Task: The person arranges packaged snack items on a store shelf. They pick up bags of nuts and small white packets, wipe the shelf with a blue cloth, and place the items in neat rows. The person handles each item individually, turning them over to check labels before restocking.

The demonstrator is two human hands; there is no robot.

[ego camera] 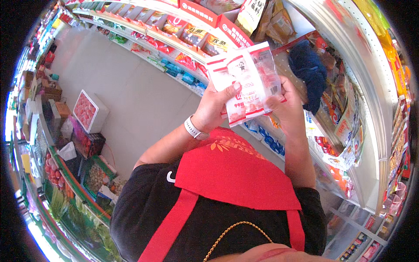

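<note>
Before my chest, both hands hold white and red printed plastic food packets (252, 82), which overlap each other. My left hand (214, 103) grips their left side, the thumb lying on the front; a pale-banded watch is on that wrist. My right hand (284, 104) holds the lower right edge, thumb in front and fingers partly hidden behind. Just beyond the packets is a store shelf with bagged goods (214, 44) in rows. A dark blue cloth item (307, 72) lies to the right of my right hand, against the shelf.
Shelving with packaged goods (343, 131) runs close on the right. Grey floor (140, 88) stretches to the left, where a white foam box of round reddish items (86, 109) rests by a dark crate (95, 144). Vegetable displays (78, 213) with green edging stand at lower left.
</note>
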